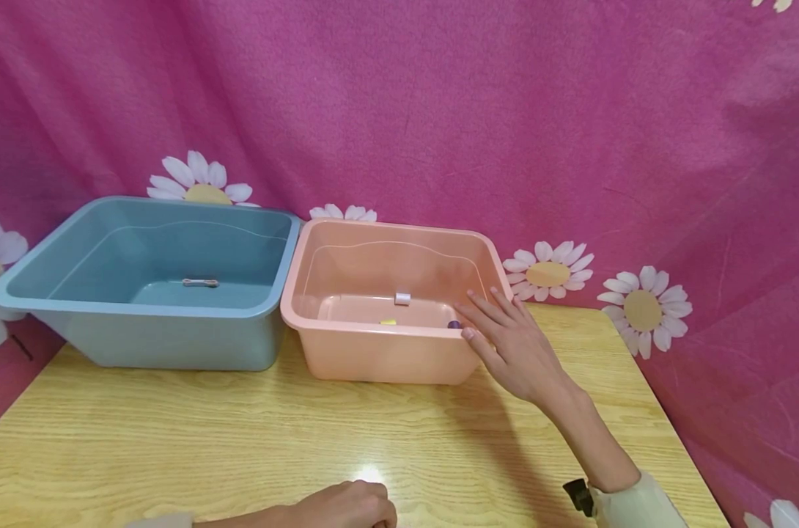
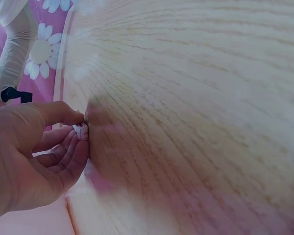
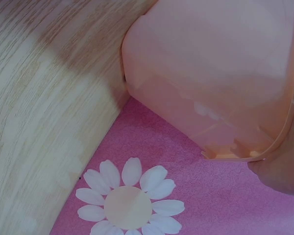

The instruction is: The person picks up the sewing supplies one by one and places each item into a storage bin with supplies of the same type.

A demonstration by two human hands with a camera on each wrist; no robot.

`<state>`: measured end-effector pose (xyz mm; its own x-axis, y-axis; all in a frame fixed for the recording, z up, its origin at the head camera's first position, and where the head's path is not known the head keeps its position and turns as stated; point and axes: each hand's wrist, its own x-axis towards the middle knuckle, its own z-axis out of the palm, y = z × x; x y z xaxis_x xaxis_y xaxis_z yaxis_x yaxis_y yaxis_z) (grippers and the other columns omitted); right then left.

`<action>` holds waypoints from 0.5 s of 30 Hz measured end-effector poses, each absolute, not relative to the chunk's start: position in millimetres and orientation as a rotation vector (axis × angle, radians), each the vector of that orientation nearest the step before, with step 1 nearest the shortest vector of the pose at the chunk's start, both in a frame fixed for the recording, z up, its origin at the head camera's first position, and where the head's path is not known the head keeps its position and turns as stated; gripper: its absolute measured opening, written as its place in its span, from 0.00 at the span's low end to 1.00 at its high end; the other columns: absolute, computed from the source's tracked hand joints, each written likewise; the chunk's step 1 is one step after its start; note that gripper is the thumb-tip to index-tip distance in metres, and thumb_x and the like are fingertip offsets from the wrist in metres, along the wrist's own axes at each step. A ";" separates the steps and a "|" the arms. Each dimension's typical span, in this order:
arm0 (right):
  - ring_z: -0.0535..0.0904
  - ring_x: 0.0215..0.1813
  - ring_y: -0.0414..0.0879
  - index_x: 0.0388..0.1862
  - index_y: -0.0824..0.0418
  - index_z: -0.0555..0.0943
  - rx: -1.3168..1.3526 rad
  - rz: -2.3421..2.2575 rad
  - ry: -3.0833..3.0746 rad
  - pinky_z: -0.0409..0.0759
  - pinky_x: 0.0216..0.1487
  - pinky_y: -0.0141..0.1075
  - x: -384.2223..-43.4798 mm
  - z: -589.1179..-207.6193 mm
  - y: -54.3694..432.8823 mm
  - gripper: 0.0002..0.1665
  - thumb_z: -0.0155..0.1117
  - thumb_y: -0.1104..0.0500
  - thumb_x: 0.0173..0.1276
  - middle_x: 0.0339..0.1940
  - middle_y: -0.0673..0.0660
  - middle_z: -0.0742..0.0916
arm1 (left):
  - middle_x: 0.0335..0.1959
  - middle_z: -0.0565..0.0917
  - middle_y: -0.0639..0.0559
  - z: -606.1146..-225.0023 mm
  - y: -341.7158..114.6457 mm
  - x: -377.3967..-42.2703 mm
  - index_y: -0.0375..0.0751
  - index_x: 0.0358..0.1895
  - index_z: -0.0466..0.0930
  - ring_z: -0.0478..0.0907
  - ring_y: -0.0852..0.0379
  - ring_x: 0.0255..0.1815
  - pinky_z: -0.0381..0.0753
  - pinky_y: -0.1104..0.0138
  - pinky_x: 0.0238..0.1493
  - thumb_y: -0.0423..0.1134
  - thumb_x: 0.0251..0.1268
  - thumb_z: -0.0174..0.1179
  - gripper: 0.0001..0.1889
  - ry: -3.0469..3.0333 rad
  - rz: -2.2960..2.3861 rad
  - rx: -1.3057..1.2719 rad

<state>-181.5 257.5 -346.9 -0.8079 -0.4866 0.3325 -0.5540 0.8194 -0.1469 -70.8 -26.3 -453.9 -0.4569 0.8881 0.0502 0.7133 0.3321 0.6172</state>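
My left hand is low at the front of the table. In the left wrist view its thumb and fingertips pinch a small white piece with reddish marks, close to the wooden surface; its kind is unclear. My right hand, fingers extended, reaches over the front right corner of the pink plastic tub. Inside that tub lie a small white cylinder, a yellow piece and a dark purple round piece near the fingertips. The right wrist view shows the hand at the tub's rim.
A larger blue tub stands left of the pink one, with a small banded bundle on its floor. Both tubs sit at the back of the wooden table. A magenta cloth with daisies hangs behind.
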 end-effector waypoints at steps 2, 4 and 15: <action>0.51 0.79 0.56 0.74 0.50 0.71 0.797 0.342 -2.722 0.46 0.75 0.58 -181.8 -346.7 257.3 0.28 0.45 0.45 0.81 0.76 0.53 0.69 | 0.26 0.68 0.69 -454.3 -27.2 -71.5 0.46 0.31 0.84 0.63 0.78 0.28 0.66 0.85 0.28 0.34 0.60 0.64 0.03 2.323 0.830 1.473; 0.51 0.79 0.56 0.74 0.50 0.71 0.797 0.342 -2.720 0.46 0.74 0.59 -182.2 -346.7 257.2 0.28 0.45 0.45 0.81 0.76 0.53 0.69 | 0.25 0.68 0.70 -454.3 -28.8 -72.2 0.46 0.30 0.83 0.62 0.78 0.28 0.65 0.86 0.27 0.33 0.60 0.64 0.03 2.328 0.834 1.499; 0.53 0.79 0.59 0.74 0.50 0.70 0.801 0.347 -2.720 0.46 0.75 0.58 -181.8 -347.0 257.8 0.28 0.45 0.45 0.81 0.76 0.53 0.69 | 0.30 0.75 0.65 -441.8 -39.5 -79.8 0.42 0.38 0.86 0.67 0.75 0.30 0.70 0.83 0.32 0.36 0.68 0.64 0.03 2.281 0.893 1.399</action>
<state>-181.8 257.8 -347.0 -0.8058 -0.4890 0.3340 -0.5572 0.8171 -0.1480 -79.8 -39.5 -441.8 -0.4694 0.8815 0.0512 0.6821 0.3252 0.6549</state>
